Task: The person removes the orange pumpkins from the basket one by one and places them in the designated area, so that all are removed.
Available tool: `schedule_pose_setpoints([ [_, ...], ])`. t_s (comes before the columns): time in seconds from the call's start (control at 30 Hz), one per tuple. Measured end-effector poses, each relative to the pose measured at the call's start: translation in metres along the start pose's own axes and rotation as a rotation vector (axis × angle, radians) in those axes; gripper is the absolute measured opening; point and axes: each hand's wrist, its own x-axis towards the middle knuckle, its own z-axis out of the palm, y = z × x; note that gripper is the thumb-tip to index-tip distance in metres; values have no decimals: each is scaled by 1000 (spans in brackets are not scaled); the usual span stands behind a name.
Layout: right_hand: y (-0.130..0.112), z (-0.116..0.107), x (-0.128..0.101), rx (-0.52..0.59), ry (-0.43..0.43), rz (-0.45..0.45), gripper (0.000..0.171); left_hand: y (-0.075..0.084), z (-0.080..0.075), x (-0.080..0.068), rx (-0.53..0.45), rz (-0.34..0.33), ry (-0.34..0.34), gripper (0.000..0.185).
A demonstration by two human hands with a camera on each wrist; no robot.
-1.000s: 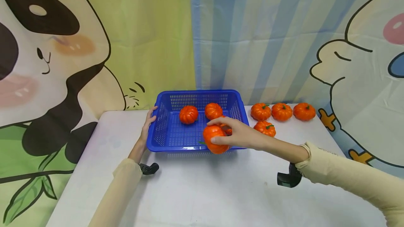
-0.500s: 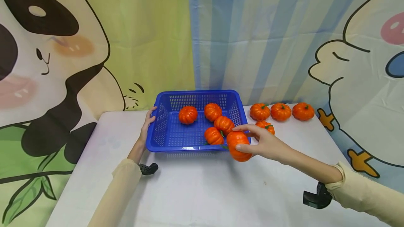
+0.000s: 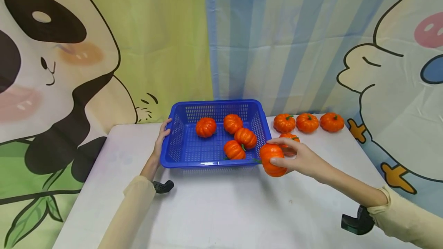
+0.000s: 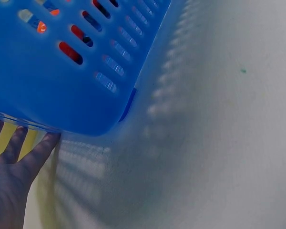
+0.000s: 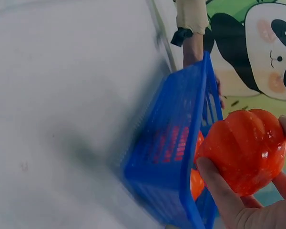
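Holding item: your right hand [image 3: 300,158] has fingers and thumb curled round one small glossy orange plastic pumpkin [image 3: 273,159], carried above the white tabletop [image 3: 221,206].

Landmark: blue perforated plastic basket [image 3: 180,141].
- Held pumpkin: just outside the basket's near right corner, beside its right wall, apart from the rim; the green stem points left toward the basket.
- Your right hand: to the right of the held pumpkin, farther from the basket.
- Your left hand [image 3: 161,138]: fingers straight, pressed flat against the basket's left wall; the left wrist view shows fingertips [image 4: 43,145] under the rim.
- Four orange pumpkins in the basket [image 3: 238,135]: toward its right half.
- Four more pumpkins on the table [image 3: 307,122]: right of the basket, three in a row at the back, one partly hidden behind your right hand.

Nearer hand to the held pumpkin: right. Basket opening lies to its left.
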Motion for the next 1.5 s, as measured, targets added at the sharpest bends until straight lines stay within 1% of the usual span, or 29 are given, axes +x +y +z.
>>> schedule_pose_setpoints([
  [0.13,6,-15,-1,-20,55,17,65,0,0,0,-7,3,-3,53],
  [0.27,16,-31,1,-80,118,79,73,-3,-3,2,-28,5,-3,52],
  [0.4,29,-46,4,-109,168,134,80,-6,-6,5,-39,2,-1,52],
  [0.53,45,-60,8,-98,212,143,81,-6,-5,5,-23,0,1,52],
  [0.63,58,-71,9,-97,236,130,80,-4,-4,3,-13,0,1,53],
  [0.73,68,-79,9,-121,252,130,80,-2,-3,1,-12,-1,1,53],
  [0.87,77,-84,7,-149,269,144,81,0,0,-1,-4,-2,4,53],
  [1.07,83,-87,6,-155,285,159,82,3,1,-2,14,-10,15,52],
  [1.33,92,-92,6,-294,342,176,83,3,1,-2,7,-12,11,53],
  [1.5,104,-97,9,-288,354,214,86,2,1,-2,1,-16,5,53],
])
